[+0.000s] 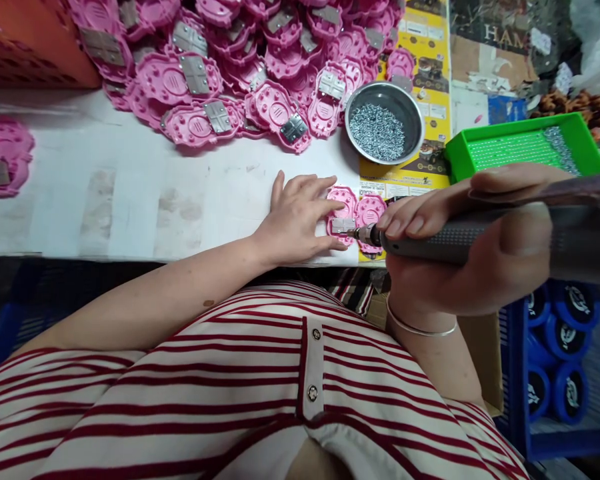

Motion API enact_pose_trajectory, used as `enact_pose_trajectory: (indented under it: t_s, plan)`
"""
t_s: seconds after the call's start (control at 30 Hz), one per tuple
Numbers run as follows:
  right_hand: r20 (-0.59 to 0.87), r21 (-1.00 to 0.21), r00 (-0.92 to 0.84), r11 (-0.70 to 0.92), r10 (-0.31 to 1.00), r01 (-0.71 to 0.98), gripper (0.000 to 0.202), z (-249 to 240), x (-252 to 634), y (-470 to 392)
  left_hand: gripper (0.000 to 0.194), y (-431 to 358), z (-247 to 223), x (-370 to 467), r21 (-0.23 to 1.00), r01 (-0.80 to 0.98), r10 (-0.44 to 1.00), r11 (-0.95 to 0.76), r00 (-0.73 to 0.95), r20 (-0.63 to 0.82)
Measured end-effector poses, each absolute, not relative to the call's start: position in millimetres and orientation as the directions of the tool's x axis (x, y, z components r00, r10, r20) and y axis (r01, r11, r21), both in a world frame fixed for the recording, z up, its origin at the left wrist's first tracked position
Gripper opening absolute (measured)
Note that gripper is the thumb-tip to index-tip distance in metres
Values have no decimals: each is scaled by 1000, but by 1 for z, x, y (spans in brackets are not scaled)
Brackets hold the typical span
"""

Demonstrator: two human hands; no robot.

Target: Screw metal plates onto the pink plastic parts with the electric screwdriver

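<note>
From the head view, the left hand (296, 215) lay flat on the white worktop (130, 200), fingers spread, its fingertips pressing on the left half of a pink hinged part (356, 208) that sat at the near edge of the worktop, just where the white surface met a yellow printed sheet (433, 80). A small metal hinge plate (342, 225) joined the two pink halves. The right hand (460, 253) was wrapped shut around a grey electric screwdriver (480, 233), forefinger stretched along the top of the body, and the tool lay nearly level with its bit (355, 233) touching the hinge plate from the right. A thin silver bangle (420, 328) circled the right wrist.

Farther off, a heap of pink parts (240, 60) with the same metal hinges covered the far side of the worktop, and one more pink piece (3, 157) lay alone at the far left. A round steel bowl (384, 120) of small screws stood just right of the heap, on the yellow sheet, and a green tray (523, 143) (also holding screws along its right side) stood to the right of the bowl. Low on the right, a blue crate (515, 373) held blue round lids (563, 333). The person wore a red-and-white striped shirt (230, 387).
</note>
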State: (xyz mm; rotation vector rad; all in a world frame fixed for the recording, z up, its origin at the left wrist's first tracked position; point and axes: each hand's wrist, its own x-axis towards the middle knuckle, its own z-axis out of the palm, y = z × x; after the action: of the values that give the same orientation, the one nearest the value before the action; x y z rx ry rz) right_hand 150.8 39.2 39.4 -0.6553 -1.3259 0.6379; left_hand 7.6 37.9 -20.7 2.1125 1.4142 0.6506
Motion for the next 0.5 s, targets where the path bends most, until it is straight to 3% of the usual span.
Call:
enact_pose_trajectory:
  t_s: [0.07, 0.2, 0.33, 0.5]
  plan:
    - [637, -748, 170, 656, 752, -97, 14, 37, 149, 43, 58, 39, -19, 9, 622, 715, 932, -320, 354, 72]
    - [640, -718, 214, 673, 738, -174, 16, 28, 144, 53, 45, 40, -14, 11, 608, 737, 931, -297, 366, 11]
    - [663, -713, 200, 690, 721, -122, 17, 20, 141, 58, 42, 42, -9, 12, 609, 744, 934, -275, 358, -16]
    - [557, -828, 140, 560, 819, 14, 23, 21, 144, 52, 37, 42, -8, 13, 611, 749, 934, -257, 355, -43]
